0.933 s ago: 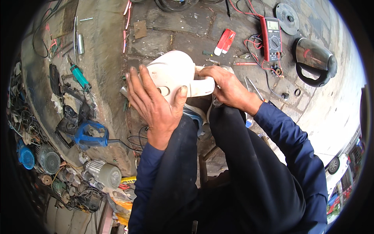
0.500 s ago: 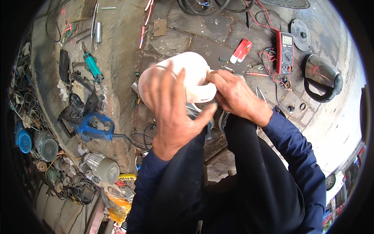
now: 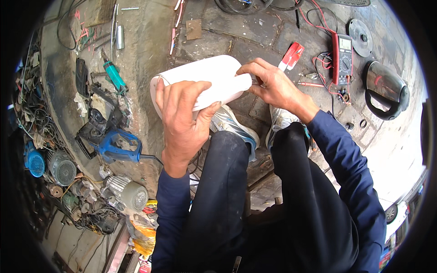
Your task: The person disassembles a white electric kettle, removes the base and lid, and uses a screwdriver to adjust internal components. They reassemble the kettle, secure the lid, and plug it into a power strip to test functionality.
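Observation:
A white plastic jug-like appliance (image 3: 205, 68), perhaps a kettle, lies tilted sideways between my hands above my shoes (image 3: 230, 125). My left hand (image 3: 182, 118) grips its left end and lower side, fingers bent over it and thumb against the underside. My right hand (image 3: 277, 88) holds the protruding handle at the right, with bent fingertips on it. Much of the appliance's left end is hidden by my left fingers.
At the right stand a steel kettle (image 3: 378, 79), a red multimeter (image 3: 342, 57) with leads and a metal disc (image 3: 362, 41). Left are a blue power tool (image 3: 114, 148), a teal tool (image 3: 116, 79), several motors (image 3: 63, 168) and cable heaps. A red packet (image 3: 291, 54) lies ahead.
My hands have turned the white appliance onto its side, raising its right part. My left hand shifted its fingers on it; my right hand moved up and right. My shoes now show.

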Available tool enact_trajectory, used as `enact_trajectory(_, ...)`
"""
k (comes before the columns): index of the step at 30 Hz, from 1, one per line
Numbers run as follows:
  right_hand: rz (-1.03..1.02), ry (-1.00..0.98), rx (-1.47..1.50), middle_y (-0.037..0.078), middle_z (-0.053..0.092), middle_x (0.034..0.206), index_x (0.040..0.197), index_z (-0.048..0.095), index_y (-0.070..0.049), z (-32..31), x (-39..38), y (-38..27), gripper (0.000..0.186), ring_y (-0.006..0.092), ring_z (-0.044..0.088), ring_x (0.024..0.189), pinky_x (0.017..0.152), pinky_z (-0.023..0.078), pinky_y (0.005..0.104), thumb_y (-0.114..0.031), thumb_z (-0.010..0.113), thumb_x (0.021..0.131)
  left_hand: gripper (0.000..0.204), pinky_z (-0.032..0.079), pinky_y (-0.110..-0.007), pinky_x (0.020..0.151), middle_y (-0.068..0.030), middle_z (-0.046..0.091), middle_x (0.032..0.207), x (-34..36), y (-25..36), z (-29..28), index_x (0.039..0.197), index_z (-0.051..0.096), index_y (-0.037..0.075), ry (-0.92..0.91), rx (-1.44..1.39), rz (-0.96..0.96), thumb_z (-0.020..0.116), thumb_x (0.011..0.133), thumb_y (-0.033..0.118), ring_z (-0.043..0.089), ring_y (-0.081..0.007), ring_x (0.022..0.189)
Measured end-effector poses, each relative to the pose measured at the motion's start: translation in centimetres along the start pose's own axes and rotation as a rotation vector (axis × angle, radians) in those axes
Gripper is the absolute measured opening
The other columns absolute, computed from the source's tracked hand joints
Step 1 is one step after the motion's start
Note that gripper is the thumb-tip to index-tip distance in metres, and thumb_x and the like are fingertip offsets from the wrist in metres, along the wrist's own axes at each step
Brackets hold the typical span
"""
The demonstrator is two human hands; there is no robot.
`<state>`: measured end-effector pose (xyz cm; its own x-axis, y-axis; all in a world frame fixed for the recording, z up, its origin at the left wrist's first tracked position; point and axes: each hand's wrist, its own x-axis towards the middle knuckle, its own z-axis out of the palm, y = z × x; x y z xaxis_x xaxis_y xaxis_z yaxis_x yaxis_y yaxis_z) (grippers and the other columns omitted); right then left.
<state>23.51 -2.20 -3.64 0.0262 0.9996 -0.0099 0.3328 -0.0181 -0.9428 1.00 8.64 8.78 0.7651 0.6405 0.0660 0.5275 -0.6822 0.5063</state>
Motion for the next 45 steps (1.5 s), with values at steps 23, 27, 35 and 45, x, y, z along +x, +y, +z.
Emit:
enact_trajectory(23, -0.034, -0.162, -0.03, 0.017, 0.071, 0.105, 0.119, 0.073, -0.001, -3.2, 4.7, -1.9, 0.033, 0.0378, 0.073, 0.098, 0.084, 0.057, 0.0476, -0.012, 0.085, 0.09, 0.037, 0.057, -0.037, 0.089, -0.0111, 0.073, 0.11, 2.2, -1.1, -2.1, 0.118, 0.073, 0.004, -0.069, -0.074, -0.214, 0.09, 0.089, 0.02, 0.072, -0.0259, 0.1)
enact_trajectory(27, -0.017, -0.151, -0.013, 0.017, 0.072, 0.103, 0.122, 0.074, -0.002, -2.7, 5.4, -2.2, 0.035, 0.0386, 0.073, 0.098, 0.084, 0.057, 0.048, -0.014, 0.085, 0.091, 0.038, 0.056, -0.046, 0.083, -0.0097, 0.075, 0.1, 4.4, -0.7, -1.0, 0.106, 0.078, 0.008, -0.094, 0.171, -0.076, 0.092, 0.082, 0.033, 0.072, -0.0328, 0.094)
enact_trajectory(35, 0.22, -0.118, 0.374, 0.011, 0.077, 0.108, 0.135, 0.075, -0.007, -1.8, 4.3, -2.1, 0.047, 0.0232, 0.074, 0.097, 0.09, 0.059, 0.0392, -0.03, 0.086, 0.096, 0.037, 0.055, -0.044, 0.081, -0.0061, 0.076, 0.096, 4.2, -1.6, 0.0, 0.101, 0.078, 0.01, -0.017, 0.189, -0.125, 0.094, 0.08, 0.036, 0.073, -0.0296, 0.091)
enact_trajectory(45, 0.439, 0.168, 0.661, 0.011, 0.073, 0.123, 0.144, 0.071, -0.005, 2.3, 2.5, -3.0, 0.053, 0.0197, 0.07, 0.106, 0.095, 0.057, 0.0336, -0.029, 0.086, 0.098, 0.037, 0.054, -0.043, 0.078, -0.0047, 0.076, 0.097, 3.9, -1.2, 0.9, 0.101, 0.078, 0.011, 0.033, 0.228, -0.115, 0.094, 0.078, 0.036, 0.073, -0.0279, 0.09)
